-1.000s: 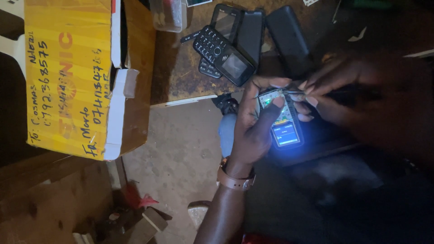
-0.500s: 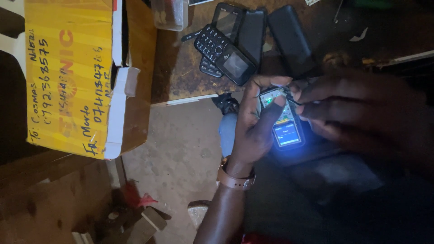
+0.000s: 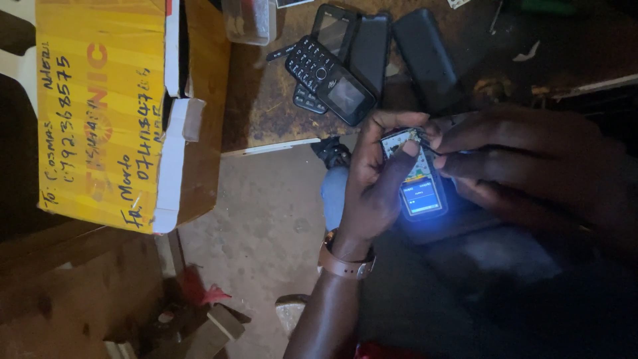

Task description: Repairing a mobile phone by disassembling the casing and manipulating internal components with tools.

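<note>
- holding the opened phone (image 3: 417, 174) in my left hand (image 3: 372, 193), i keep it off the bench (image 3: 266, 100), just past its front edge and above the floor (image 3: 266, 219); the small screen at its lower end glows blue and the bare keypad board shows at its upper end.
- my left fingers are clamped round the phone's body, thumb lying across the face.
- my right hand (image 3: 525, 166) comes in from the right, fingertips pinched together at the top of the board; it is too dark to say whether they grip a thin tool or only a part.
- on the bench, near its front edge, lie a black keypad phone (image 3: 329, 80), a second black handset (image 3: 369, 43) touching it, and a black slab-shaped cover (image 3: 425, 56) just beside; a clear plastic tub (image 3: 249, 20) stands further back.
- a yellow cardboard box (image 3: 106, 113) sits at the bench's left end, flap open.
- risk, as i judge it: the phone looks powered, so a metal tip slipping across the exposed board could short it.
- nothing supports the phone from below, so a loosened left grip would drop it to the floor.
- poor light hides the fine work, so a slip is likelier.
</note>
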